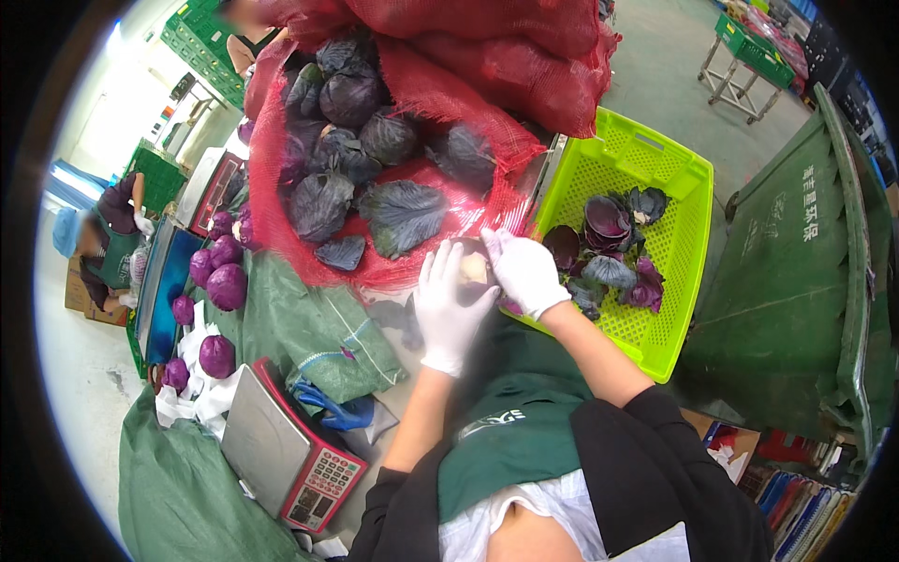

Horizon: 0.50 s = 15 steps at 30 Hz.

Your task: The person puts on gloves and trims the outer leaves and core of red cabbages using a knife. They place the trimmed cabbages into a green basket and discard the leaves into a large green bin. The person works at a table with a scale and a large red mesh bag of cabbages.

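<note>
Between my two white-gloved hands is a purple cabbage [474,270], its pale cut stem end turned up. My left hand [449,302] grips it from the left, fingers spread along its side. On the right, my right hand [523,270] has its fingers closed at the cabbage's edge; a leaf may be pinched there, but I cannot tell. Just beyond lies an opened red mesh sack [449,261] holding several dark purple cabbages [351,98] and a loose outer leaf [404,216]. Beside my right hand, a lime-green plastic crate [685,260] contains torn cabbage leaves [605,223].
Left stand a red-framed digital scale [270,442], blue-handled scissors or a similar tool [337,411], green woven sacking [281,309] and peeled cabbages [226,286]. A large green wheeled bin [765,302] is at right. Full red sacks [506,63] rise ahead. Two people work at left.
</note>
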Tool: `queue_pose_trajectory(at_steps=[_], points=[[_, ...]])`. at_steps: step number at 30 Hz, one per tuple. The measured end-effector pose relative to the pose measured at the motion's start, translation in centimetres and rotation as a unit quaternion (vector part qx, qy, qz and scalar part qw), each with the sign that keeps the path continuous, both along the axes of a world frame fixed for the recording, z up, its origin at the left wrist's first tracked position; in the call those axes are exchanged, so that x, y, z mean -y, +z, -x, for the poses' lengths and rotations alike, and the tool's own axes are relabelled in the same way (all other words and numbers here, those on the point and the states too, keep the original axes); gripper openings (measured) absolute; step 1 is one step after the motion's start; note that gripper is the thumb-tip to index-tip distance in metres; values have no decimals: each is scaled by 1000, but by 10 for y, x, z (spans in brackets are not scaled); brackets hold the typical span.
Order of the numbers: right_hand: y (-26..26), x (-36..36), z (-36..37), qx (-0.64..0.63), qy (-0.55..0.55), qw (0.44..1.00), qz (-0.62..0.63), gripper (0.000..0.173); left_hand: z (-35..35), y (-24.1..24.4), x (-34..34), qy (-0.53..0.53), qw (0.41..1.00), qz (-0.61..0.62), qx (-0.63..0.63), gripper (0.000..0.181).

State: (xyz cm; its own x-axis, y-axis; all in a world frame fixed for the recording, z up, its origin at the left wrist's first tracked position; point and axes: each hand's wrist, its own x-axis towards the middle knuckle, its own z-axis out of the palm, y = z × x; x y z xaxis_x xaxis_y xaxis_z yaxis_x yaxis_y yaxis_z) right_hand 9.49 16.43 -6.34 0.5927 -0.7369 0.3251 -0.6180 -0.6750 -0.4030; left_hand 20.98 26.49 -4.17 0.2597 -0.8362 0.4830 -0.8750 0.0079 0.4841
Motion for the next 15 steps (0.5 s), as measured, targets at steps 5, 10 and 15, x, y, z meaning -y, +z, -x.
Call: queue_pose_trajectory(at_steps=[5,10,15], points=[[-5,18,3,60,37,985,-156,36,-13,-3,-7,-27,995,7,-91,74],[0,23,4,159,-76,910,-375,41,-19,5,0,-65,990,-21,-126,69],[-25,28,13,312,-118,837,-433,29,-10,4,16,-87,994,-20,-66,65]])
